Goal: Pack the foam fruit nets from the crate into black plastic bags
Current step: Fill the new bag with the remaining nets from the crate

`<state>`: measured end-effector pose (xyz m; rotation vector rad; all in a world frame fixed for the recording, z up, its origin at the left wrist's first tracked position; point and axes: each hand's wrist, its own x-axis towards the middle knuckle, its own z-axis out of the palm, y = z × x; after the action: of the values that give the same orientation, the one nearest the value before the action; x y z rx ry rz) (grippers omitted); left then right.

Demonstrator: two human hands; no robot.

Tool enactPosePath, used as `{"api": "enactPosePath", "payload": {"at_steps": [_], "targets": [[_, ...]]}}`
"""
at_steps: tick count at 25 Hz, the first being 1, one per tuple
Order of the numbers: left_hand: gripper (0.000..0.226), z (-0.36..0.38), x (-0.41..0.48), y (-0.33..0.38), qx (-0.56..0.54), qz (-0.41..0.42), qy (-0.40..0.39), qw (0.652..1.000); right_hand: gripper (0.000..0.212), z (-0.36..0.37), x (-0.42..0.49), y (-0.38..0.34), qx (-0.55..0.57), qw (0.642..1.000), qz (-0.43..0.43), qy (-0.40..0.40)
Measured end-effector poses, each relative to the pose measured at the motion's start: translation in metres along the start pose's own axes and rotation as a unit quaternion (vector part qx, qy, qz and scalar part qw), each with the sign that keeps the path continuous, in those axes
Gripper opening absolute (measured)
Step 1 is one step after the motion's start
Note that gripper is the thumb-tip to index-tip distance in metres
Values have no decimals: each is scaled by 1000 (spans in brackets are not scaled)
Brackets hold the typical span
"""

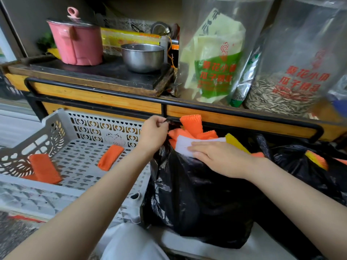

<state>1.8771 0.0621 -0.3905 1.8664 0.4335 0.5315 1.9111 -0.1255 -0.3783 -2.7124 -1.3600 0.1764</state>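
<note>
Head view, starting at nine o'clock: the grey perforated plastic crate (75,128) sits low on my left. Two flat orange foam fruit nets lie on its floor, well apart, one toward eight o'clock (45,170) and the other nearer the middle (110,157).

Just right of the crate's far corner, my left hand (153,134) pinches the rim of the black plastic bag (197,194) between thumb and curled fingers, holding it up toward twelve o'clock. The bag stands at the centre, just beside the crate, and it is stuffed. A bunch of orange foam nets (191,124) sticks out of its mouth, a white foam net (189,145) lies across them, and a yellow foam net (234,142) pokes out on the two o'clock side.

My right hand (219,158) lies flat on the white net, fingers straight and together, gripping nothing and only pressing down. At three o'clock a second black plastic bag (300,166) slumps, with a yellow-and-orange net (317,159) at its opening.

My worry is the spring in the foam: when I lift my palm, the top nets may pop back out, perhaps over the rim. The thin film could also tear where I pinch it if I pull hard against the press. I doubt the two nets in the crate will fit in this bag.
</note>
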Motion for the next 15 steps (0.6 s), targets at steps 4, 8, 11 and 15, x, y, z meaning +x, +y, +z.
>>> {"api": "enactPosePath", "payload": {"at_steps": [4, 8, 11, 15], "targets": [[5, -1, -12, 5, -27, 24, -30, 999, 36, 8, 9, 9, 12, 995, 9, -96], [18, 6, -21, 5, -33, 19, -55, 998, 37, 1, 10, 7, 0, 994, -1, -106], [16, 6, -23, 4, -15, 33, -54, 998, 33, -8, 3, 9, 9, 998, -14, -53], [8, 5, -22, 5, 16, 52, -54, 997, 40, -17, -7, 2, 10, 1000, -18, -4]]}}
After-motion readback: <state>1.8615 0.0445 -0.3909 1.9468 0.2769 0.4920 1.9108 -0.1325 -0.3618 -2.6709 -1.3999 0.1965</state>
